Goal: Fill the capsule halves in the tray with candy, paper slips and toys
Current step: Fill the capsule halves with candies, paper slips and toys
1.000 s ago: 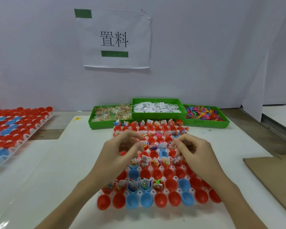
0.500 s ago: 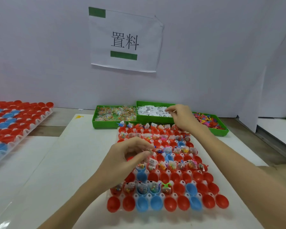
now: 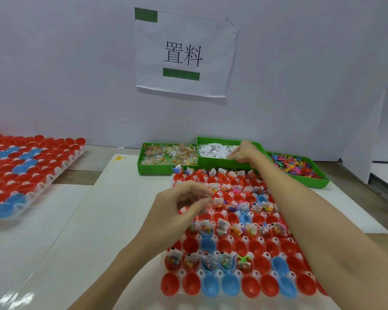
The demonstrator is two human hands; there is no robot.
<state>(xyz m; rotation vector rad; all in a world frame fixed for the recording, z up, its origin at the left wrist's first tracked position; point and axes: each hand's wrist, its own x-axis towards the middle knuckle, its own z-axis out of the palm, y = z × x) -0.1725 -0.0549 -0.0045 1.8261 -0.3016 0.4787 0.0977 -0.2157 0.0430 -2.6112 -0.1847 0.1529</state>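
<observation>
Spare tray of capsule halves parked far left as reserve; left hand over work tray, fingers curled, contents not discernible, likely staged to drop; right hand pinching in paper-slip bin, apparently restocking.

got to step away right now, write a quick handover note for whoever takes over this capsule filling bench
Right hand: reaches into the middle green plastic bin of white paper slips, fingers curled at the slips; a grasp is not clear.
Left hand: hovers over the clear tray of red and blue capsule halves, fingertips pinched; anything held is too small to tell.
Left green bin of wrapped candy, right green bin of coloured plastic toys.
Done: far rows and part of the near rows hold fillings.
Left: the nearest row and many near halves are empty.
</observation>
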